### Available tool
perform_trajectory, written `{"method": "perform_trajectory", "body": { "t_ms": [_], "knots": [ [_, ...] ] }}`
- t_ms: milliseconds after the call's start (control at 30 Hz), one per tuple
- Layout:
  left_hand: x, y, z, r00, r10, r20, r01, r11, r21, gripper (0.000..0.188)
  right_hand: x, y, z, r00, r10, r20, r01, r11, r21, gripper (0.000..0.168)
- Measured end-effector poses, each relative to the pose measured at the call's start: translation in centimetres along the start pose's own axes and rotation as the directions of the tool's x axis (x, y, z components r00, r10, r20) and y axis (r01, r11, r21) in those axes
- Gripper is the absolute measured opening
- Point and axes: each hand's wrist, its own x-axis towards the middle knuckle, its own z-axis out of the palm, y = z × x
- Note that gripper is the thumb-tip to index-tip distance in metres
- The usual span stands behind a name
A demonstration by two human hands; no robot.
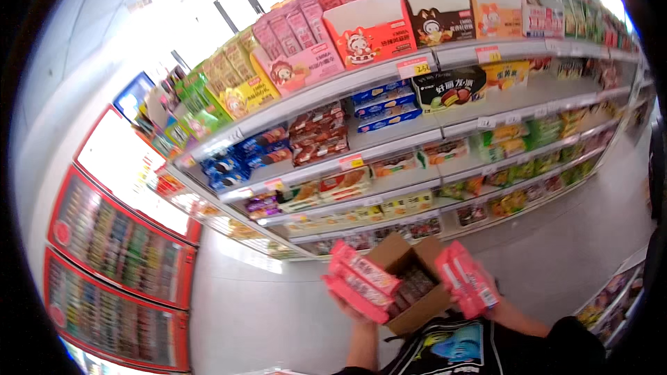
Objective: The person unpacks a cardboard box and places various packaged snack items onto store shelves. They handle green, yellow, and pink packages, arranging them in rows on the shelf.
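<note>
My left hand [350, 308] grips several pink snack packets [365, 282], held beside the left flap of an open cardboard box [424, 315]. On the box's other side, my right hand [484, 294] holds more pink packets [462, 281], their backs partly showing. Dark brown packets [414, 285] stand in rows inside the box, which is close against my body. Both hands' fingers are largely hidden by the packets. What supports the box from below is hidden.
A long store shelf [417, 138] full of packaged snacks runs across in front, with display boxes [370, 31] on top. Red-framed drink coolers [117, 239] stand at the left. Another stocked shelf [615, 291] is at the lower right.
</note>
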Motion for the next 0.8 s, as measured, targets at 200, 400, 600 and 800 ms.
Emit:
{"method": "perform_trajectory", "body": {
  "t_ms": [200, 400, 600, 800],
  "knots": [
    [-3.0, -9.8, 9.8, 0.91, -0.396, 0.126, 0.415, 0.873, -0.255, 0.097, -4.0, -5.0, 0.5, 0.988, -0.155, 0.028, 0.155, 0.924, -0.35, 0.091],
    [-7.7, -22.8, 10.5, 0.86, -0.476, -0.185, 0.506, 0.844, 0.18, 0.092, -9.7, -13.8, 5.4, 0.797, -0.586, 0.147, 0.424, 0.37, -0.826, 0.084],
    [-9.3, -31.3, 14.7, 0.836, -0.545, -0.066, 0.547, 0.837, 0.016, 0.079, -16.4, -21.8, 5.9, 0.677, -0.678, 0.286, 0.373, -0.02, -0.928, 0.072],
    [-9.4, -37.0, 18.6, 0.785, -0.517, -0.341, 0.611, 0.735, 0.294, 0.073, -19.6, -24.2, 7.2, 0.673, -0.617, 0.409, 0.081, -0.488, -0.869, 0.07]
  ]
}}
